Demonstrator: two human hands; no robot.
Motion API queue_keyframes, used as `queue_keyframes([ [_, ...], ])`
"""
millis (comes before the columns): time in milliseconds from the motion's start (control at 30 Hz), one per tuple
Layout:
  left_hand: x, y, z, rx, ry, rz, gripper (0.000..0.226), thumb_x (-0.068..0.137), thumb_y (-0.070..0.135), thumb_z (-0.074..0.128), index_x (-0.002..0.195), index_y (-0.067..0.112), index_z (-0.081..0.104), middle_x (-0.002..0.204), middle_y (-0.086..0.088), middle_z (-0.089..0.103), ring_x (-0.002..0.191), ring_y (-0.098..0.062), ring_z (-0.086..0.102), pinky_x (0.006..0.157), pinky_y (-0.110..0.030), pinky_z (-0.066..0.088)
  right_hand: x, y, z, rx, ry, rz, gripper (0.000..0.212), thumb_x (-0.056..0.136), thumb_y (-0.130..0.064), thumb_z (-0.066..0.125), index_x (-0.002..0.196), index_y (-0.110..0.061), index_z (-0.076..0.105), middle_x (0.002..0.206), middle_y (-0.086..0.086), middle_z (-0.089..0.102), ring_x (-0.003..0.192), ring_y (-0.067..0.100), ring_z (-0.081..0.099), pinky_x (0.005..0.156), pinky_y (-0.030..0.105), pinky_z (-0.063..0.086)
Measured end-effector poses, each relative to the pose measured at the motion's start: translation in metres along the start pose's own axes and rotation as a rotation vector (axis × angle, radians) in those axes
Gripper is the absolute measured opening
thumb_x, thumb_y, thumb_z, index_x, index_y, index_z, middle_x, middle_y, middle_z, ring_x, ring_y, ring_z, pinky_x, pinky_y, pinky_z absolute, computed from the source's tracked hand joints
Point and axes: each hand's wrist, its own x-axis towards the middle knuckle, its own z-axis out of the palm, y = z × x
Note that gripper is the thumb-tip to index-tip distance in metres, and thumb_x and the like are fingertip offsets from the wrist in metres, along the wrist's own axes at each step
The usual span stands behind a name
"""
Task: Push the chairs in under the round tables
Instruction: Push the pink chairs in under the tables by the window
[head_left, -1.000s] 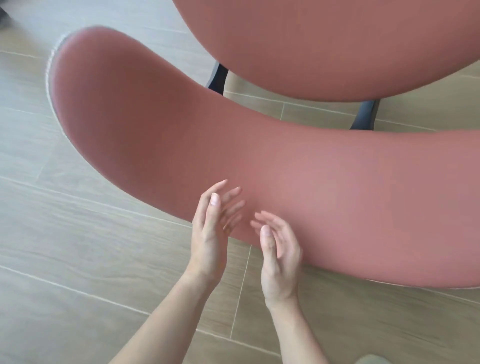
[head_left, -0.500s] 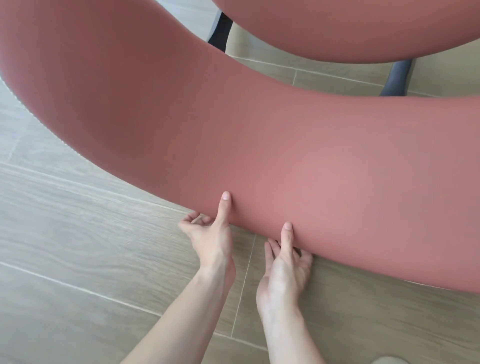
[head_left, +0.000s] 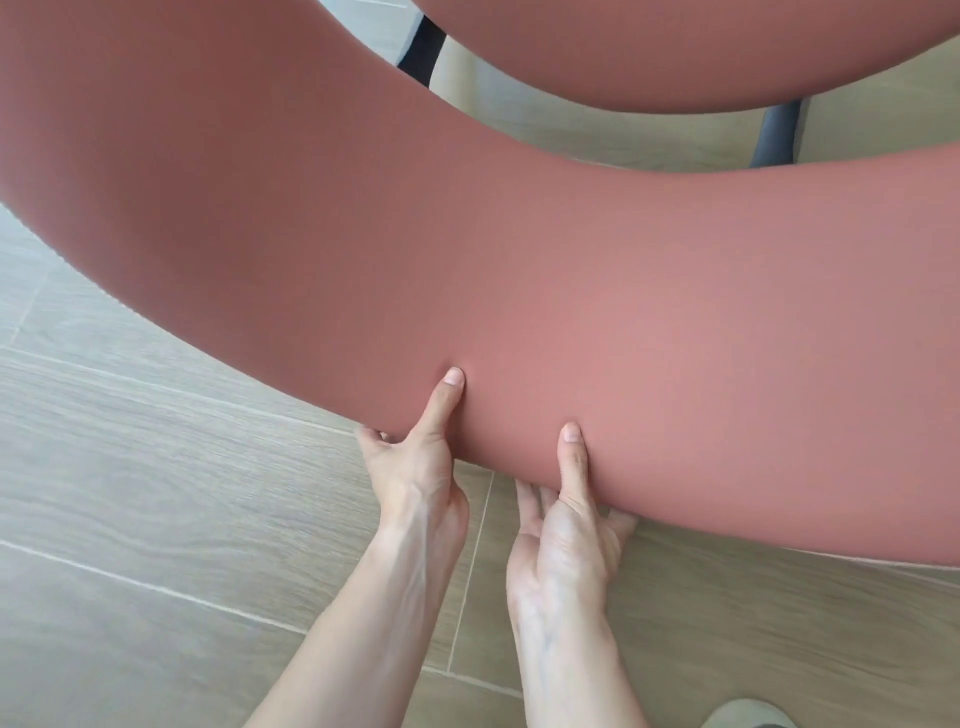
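Task item: chair backrest (head_left: 519, 260), terracotta, smooth, curved, spanned the frame; chair seat (head_left: 675, 52) beyond it.
Left hand (head_left: 410, 467): thumb on top, fingers tucked under the near edge, pinching it.
Right hand (head_left: 566, 530): same pinch, just beside.
Around: dark chair leg (head_left: 776, 137), wood-look floor (head_left: 130, 493), grey shoe (head_left: 743, 714).

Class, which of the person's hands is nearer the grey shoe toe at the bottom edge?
Right. The right hand grips the chair backrest up-left of the shoe toe; the left hand grips it farther left.
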Motion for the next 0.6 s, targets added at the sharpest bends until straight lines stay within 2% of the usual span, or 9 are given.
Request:
queue_keyframes([
  [67, -0.029, 0.025, 0.013, -0.026, -0.02, 0.051, 0.061, 0.077, 0.008, 0.095, 0.123, 0.026, 0.06, 0.121, 0.005, 0.078, 0.109, -0.008, 0.078, 0.112, -0.043, 0.057, -0.028, -0.026, 0.012, -0.004, 0.002, -0.047, 0.065, 0.082, -0.009, 0.091, 0.13, -0.036, 0.059, 0.117, -0.015, 0.08, 0.104, 0.001, 0.079, 0.088, 0.042, 0.059],
  [167, -0.081, 0.074, 0.042, -0.025, -0.066, 0.133, 0.063, 0.08, 0.008, 0.092, 0.129, 0.029, 0.06, 0.12, 0.01, 0.082, 0.109, -0.005, 0.078, 0.106, -0.034, 0.058, -0.076, -0.078, 0.038, -0.049, -0.043, -0.113, 0.07, 0.08, -0.014, 0.093, 0.14, -0.032, 0.061, 0.116, -0.018, 0.082, 0.1, -0.004, 0.079, 0.091, 0.041, 0.058],
  [267, -0.133, 0.137, 0.085, -0.006, -0.069, 0.2, 0.06, 0.082, 0.006, 0.091, 0.129, 0.029, 0.06, 0.121, 0.011, 0.081, 0.11, -0.004, 0.078, 0.102, -0.027, 0.058, -0.127, -0.142, 0.08, -0.108, -0.081, -0.146, 0.061, 0.078, -0.018, 0.095, 0.133, -0.028, 0.071, 0.118, -0.018, 0.082, 0.108, 0.001, 0.079, 0.106, 0.048, 0.056],
  [333, -0.163, 0.183, 0.12, 0.005, -0.064, 0.225, 0.062, 0.081, 0.007, 0.092, 0.131, 0.028, 0.06, 0.123, 0.01, 0.08, 0.111, -0.005, 0.077, 0.105, -0.029, 0.057, -0.158, -0.183, 0.118, -0.124, -0.1, -0.147, 0.052, 0.077, -0.018, 0.096, 0.125, -0.023, 0.076, 0.118, -0.015, 0.082, 0.111, 0.007, 0.079, 0.107, 0.05, 0.058],
  [433, -0.204, 0.249, 0.186, 0.013, -0.04, 0.266, 0.066, 0.08, 0.009, 0.093, 0.132, 0.025, 0.056, 0.124, 0.009, 0.078, 0.11, -0.005, 0.076, 0.107, -0.031, 0.057, -0.195, -0.246, 0.185, -0.154, -0.11, -0.142, 0.049, 0.077, -0.019, 0.098, 0.121, -0.015, 0.079, 0.115, -0.013, 0.083, 0.108, 0.008, 0.08, 0.106, 0.044, 0.061],
  [500, -0.224, 0.283, 0.232, 0.015, -0.025, 0.277, 0.06, 0.08, 0.009, 0.093, 0.123, 0.027, 0.055, 0.118, 0.011, 0.076, 0.1, 0.0, 0.076, 0.099, -0.026, 0.059, -0.212, -0.284, 0.228, -0.158, -0.099, -0.139, 0.051, 0.076, -0.021, 0.099, 0.122, -0.014, 0.079, 0.114, -0.012, 0.084, 0.106, 0.009, 0.08, 0.104, 0.044, 0.062],
  [600, -0.237, 0.325, 0.296, 0.02, -0.012, 0.301, 0.056, 0.079, 0.006, 0.093, 0.113, 0.031, 0.054, 0.108, 0.015, 0.074, 0.08, 0.01, 0.074, 0.077, -0.012, 0.058, -0.228, -0.331, 0.292, -0.193, -0.07, -0.164, 0.047, 0.075, -0.022, 0.099, 0.117, -0.013, 0.08, 0.113, -0.009, 0.084, 0.104, 0.012, 0.081, 0.102, 0.044, 0.064],
])
